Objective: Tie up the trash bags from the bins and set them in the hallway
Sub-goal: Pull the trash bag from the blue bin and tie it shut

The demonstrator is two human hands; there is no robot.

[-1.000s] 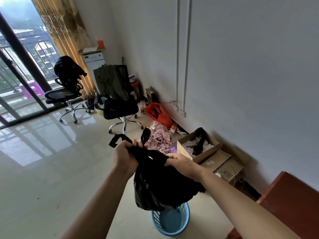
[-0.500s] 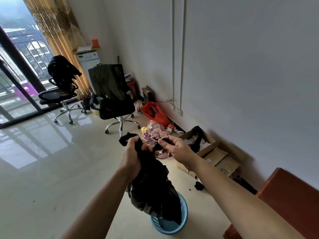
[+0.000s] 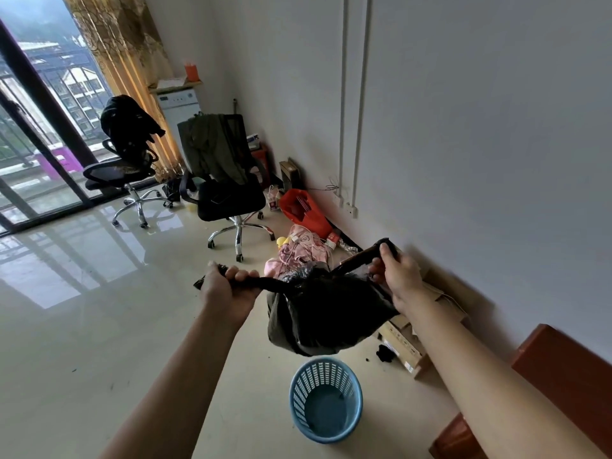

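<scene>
- The bag (image 3: 324, 313), black and part full, hangs between my hands just above the blue bin (image 3: 326, 399), clear of its rim.
- My left hand (image 3: 228, 289) is a closed fist round the left ear (image 3: 266, 285), stretched taut.
- My right hand (image 3: 397, 276) has fingers and thumb curled round the right ear (image 3: 361, 258), held up and outward.
- Step, in my judgement: tying, with a knot being cinched over the mouth.
- Next calls for crossing the ears again under tension. The hallway is not in view.

Black trash bag (image 3: 326, 313) (handles pulled apart) hangs above blue bin (image 3: 326, 400).
</scene>
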